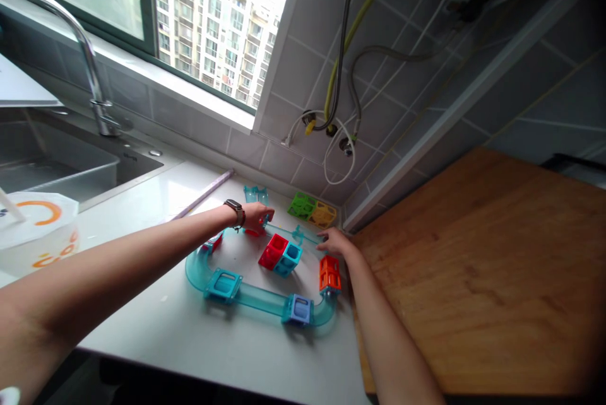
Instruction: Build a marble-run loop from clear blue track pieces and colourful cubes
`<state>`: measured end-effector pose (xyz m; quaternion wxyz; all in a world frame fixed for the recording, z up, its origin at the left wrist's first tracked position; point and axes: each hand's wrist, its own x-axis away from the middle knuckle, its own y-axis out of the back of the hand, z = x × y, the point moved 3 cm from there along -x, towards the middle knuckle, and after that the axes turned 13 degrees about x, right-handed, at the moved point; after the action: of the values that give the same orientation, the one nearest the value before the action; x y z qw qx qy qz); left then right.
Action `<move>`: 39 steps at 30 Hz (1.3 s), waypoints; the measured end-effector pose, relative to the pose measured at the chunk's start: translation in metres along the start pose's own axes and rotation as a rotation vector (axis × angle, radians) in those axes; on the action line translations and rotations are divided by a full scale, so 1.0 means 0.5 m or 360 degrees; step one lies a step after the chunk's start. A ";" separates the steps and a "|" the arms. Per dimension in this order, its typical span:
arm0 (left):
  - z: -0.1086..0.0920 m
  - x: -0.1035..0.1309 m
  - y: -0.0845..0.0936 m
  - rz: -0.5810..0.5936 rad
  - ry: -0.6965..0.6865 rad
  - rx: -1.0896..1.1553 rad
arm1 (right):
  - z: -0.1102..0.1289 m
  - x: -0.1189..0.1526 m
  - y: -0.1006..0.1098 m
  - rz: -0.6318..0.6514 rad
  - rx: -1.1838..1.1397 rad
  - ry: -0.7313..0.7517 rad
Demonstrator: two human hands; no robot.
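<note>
A loop of translucent teal track [262, 299] with square blocks lies on the white counter. My left hand [256, 217], below a watch, is closed at the loop's far side by a red block; what its fingers hold is too small to make out. My right hand [332, 241] reaches the far right corner, its fingers at the end of a thin teal piece [297, 234], their grip unclear. An orange block [330, 274] sits just below it. Inside the loop stand a red block [273, 252] and a blue block [288, 258], side by side.
Green blocks [302, 205] and yellow blocks [323, 214] lie by the tiled wall, with a teal piece [255, 195] to their left. A sink [137, 171], a faucet [89, 58] and a plastic tub [38, 228] are at the left. A wooden board [478, 279] fills the right.
</note>
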<state>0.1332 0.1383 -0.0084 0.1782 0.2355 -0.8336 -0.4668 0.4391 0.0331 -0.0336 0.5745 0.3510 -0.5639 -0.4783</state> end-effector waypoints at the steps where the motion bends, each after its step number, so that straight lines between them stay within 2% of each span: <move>1: 0.001 0.000 0.000 -0.0010 -0.0002 0.0005 | -0.004 0.006 0.005 -0.0021 0.0010 -0.0020; 7: 0.010 -0.001 -0.003 -0.0055 0.0004 0.0040 | -0.033 0.029 0.047 -0.0069 0.0092 -0.0065; 12: 0.011 -0.001 -0.003 -0.0059 -0.0004 0.0035 | -0.016 0.037 0.056 -0.0003 0.0063 0.0057; 17: 0.011 -0.002 -0.005 -0.0067 -0.0001 0.0023 | 0.037 0.026 0.032 -0.0095 -0.0046 0.0206; 24: 0.011 -0.001 -0.006 -0.0062 0.0018 0.0022 | 0.111 -0.016 -0.016 -0.0228 -0.0178 0.0411; 31: 0.012 -0.002 -0.006 -0.0033 0.0011 0.0008 | 0.120 -0.023 -0.037 -0.0208 -0.0213 0.0601; 39: 0.007 -0.001 -0.003 0.0003 0.0034 0.0012 | 0.140 -0.011 -0.059 -0.0355 -0.0084 0.0658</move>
<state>0.1324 0.1404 -0.0113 0.1867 0.2402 -0.8336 -0.4611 0.3662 0.0393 -0.0552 0.6304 0.4864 -0.3793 -0.4713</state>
